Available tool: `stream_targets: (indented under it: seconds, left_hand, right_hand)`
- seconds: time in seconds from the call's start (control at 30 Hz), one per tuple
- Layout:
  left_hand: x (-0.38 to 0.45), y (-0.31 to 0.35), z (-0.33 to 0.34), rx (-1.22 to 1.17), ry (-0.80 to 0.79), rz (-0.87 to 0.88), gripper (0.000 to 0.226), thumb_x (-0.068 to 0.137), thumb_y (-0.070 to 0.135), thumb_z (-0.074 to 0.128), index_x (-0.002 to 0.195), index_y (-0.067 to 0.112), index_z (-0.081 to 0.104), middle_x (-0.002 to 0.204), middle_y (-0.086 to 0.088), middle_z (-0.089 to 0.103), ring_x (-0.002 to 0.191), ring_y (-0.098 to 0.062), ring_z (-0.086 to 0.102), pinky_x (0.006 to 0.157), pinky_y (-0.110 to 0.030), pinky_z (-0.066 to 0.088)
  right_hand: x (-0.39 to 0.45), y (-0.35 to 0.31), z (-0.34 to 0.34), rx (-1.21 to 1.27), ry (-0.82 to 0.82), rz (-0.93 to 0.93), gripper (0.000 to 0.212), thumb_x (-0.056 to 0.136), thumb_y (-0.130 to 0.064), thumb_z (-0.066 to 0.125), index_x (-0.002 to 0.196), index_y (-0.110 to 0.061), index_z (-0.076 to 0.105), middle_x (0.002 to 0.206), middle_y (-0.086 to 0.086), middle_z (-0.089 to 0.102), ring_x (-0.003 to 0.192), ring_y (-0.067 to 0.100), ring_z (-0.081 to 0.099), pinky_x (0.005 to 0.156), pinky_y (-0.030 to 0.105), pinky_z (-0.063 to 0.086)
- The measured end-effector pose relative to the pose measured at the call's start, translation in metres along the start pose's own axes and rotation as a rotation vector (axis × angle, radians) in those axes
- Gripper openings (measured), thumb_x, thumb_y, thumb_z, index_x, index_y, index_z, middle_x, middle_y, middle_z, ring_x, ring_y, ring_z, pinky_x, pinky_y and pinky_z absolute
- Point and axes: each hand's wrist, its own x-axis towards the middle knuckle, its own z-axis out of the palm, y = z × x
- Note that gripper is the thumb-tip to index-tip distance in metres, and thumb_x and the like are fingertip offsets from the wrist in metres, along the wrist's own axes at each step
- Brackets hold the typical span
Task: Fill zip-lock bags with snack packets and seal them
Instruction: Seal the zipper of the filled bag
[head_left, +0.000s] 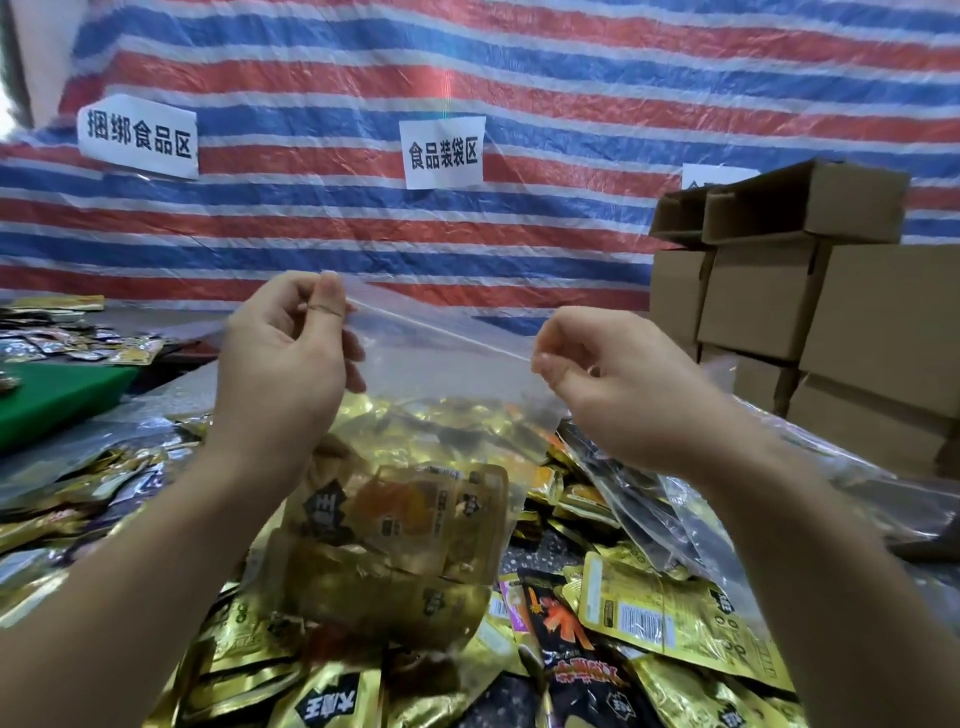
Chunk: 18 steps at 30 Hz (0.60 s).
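I hold a clear zip-lock bag (441, 374) upright in front of me, above the table. My left hand (283, 353) pinches the left end of its zip strip between thumb and forefinger. My right hand (608, 379) pinches the right end of the strip. Several gold snack packets (395, 540) hang in the bottom of the bag. A loose heap of gold and black snack packets (649, 639) covers the table beneath the bag.
Stacked cardboard boxes (810, 312) stand at the right. Empty clear bags (675, 519) lie on the heap to the right. A green board (52, 400) and more packets (78, 338) lie at the left. A striped tarp (467, 78) with paper signs hangs behind.
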Motion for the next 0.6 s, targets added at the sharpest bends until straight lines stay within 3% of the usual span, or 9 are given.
stream_targets:
  seconds: [0.1, 0.17, 0.23, 0.3, 0.43, 0.47, 0.57, 0.6]
  left_hand:
    - [-0.001, -0.002, 0.002, 0.039, -0.031, 0.003, 0.028, 0.104, 0.037, 0.044, 0.088, 0.018, 0.058, 0.061, 0.003, 0.059, 0.049, -0.012, 0.055, 0.047, -0.024, 0.046]
    - [-0.003, -0.003, 0.005, 0.076, -0.04, 0.021, 0.031, 0.105, 0.037, 0.043, 0.087, 0.016, 0.056, 0.058, 0.004, 0.056, 0.046, -0.011, 0.052, 0.045, -0.025, 0.044]
    - [-0.005, -0.004, 0.007, 0.109, -0.042, 0.048, 0.033, 0.105, 0.038, 0.04, 0.085, 0.016, 0.054, 0.056, 0.004, 0.051, 0.047, -0.012, 0.047, 0.045, -0.031, 0.04]
    - [-0.006, -0.007, 0.008, 0.154, -0.051, 0.076, 0.037, 0.105, 0.039, 0.038, 0.082, 0.014, 0.053, 0.056, 0.004, 0.045, 0.049, -0.011, 0.041, 0.047, -0.034, 0.035]
    - [-0.012, -0.016, 0.013, 0.305, -0.209, 0.073, 0.03, 0.104, 0.037, 0.04, 0.084, 0.021, 0.057, 0.046, 0.01, 0.044, 0.039, -0.006, 0.035, 0.039, -0.018, 0.026]
    - [-0.015, -0.017, 0.015, 0.333, -0.256, 0.059, 0.028, 0.103, 0.037, 0.041, 0.087, 0.021, 0.058, 0.045, 0.012, 0.046, 0.037, -0.006, 0.036, 0.037, -0.018, 0.026]
    - [-0.018, -0.016, 0.017, 0.411, -0.245, 0.051, 0.028, 0.102, 0.04, 0.04, 0.089, 0.021, 0.057, 0.049, 0.009, 0.049, 0.042, -0.004, 0.044, 0.041, -0.017, 0.032]
    - [-0.015, -0.014, 0.017, 0.434, -0.19, 0.056, 0.027, 0.102, 0.04, 0.039, 0.088, 0.023, 0.055, 0.056, 0.01, 0.051, 0.049, -0.002, 0.048, 0.044, -0.017, 0.032]
  right_hand:
    - [-0.003, -0.008, 0.011, 0.005, -0.041, 0.009, 0.039, 0.102, -0.026, 0.046, 0.141, -0.029, 0.044, 0.129, -0.009, 0.055, 0.115, 0.005, 0.05, 0.096, 0.024, 0.041]
    - [-0.009, -0.017, 0.024, 0.003, -0.127, -0.042, 0.062, 0.098, -0.047, 0.049, 0.153, -0.033, 0.024, 0.149, -0.009, 0.043, 0.131, 0.007, 0.042, 0.107, 0.029, 0.036]
    - [-0.015, -0.023, 0.043, -0.091, -0.201, -0.124, 0.073, 0.09, -0.063, 0.055, 0.149, -0.034, 0.025, 0.142, -0.008, 0.051, 0.122, 0.013, 0.052, 0.103, 0.037, 0.045]
    - [-0.017, -0.025, 0.06, -0.11, -0.301, -0.13, 0.063, 0.084, -0.067, 0.062, 0.13, -0.032, 0.039, 0.118, -0.009, 0.061, 0.099, 0.01, 0.059, 0.084, 0.034, 0.053]
    - [-0.013, -0.021, 0.08, 0.032, -0.621, -0.075, 0.025, 0.091, -0.052, 0.064, 0.097, -0.028, 0.06, 0.075, -0.013, 0.063, 0.062, -0.006, 0.056, 0.055, 0.015, 0.045]
    - [-0.013, -0.019, 0.083, 0.042, -0.672, -0.089, 0.022, 0.094, -0.046, 0.062, 0.094, -0.024, 0.063, 0.07, -0.011, 0.062, 0.057, -0.005, 0.056, 0.052, 0.016, 0.045]
    - [-0.011, -0.013, 0.086, 0.138, -0.678, -0.075, 0.028, 0.099, -0.04, 0.056, 0.104, -0.015, 0.069, 0.092, 0.007, 0.075, 0.083, 0.021, 0.07, 0.077, 0.042, 0.058]
    - [-0.01, -0.01, 0.084, 0.221, -0.652, -0.048, 0.027, 0.1, -0.038, 0.058, 0.105, -0.015, 0.07, 0.095, 0.008, 0.075, 0.087, 0.023, 0.071, 0.082, 0.044, 0.058]
